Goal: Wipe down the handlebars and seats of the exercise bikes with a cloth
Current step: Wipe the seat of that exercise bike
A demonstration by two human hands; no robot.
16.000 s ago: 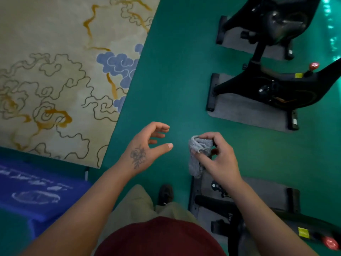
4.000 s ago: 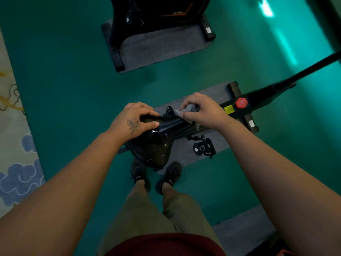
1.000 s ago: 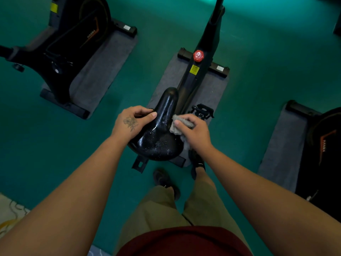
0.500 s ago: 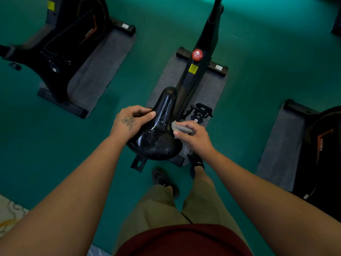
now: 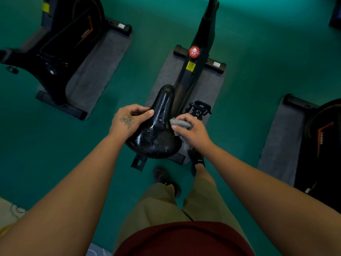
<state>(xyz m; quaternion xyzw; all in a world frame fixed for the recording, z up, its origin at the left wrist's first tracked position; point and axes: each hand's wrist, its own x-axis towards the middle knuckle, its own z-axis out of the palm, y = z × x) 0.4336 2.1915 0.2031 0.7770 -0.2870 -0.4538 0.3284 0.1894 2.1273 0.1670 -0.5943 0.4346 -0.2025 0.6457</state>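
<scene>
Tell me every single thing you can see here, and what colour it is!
Exercise bikes: three, black; one in the middle, one upper left, one at the right edge.
Seat: one, shiny black with wet specks, on the middle bike.
Cloth: one, grey, against the seat's right side.
Knob: one, red, on the middle bike's frame.
Sticker: one, yellow, just below the knob.
Pedal: one, black, right of the seat.
Floor mats: three, grey, one under each bike.
Floor: teal.
Shoes: two, black, below the seat.
Left hand: holds the seat's left side.
Right hand: grips the cloth.
</scene>
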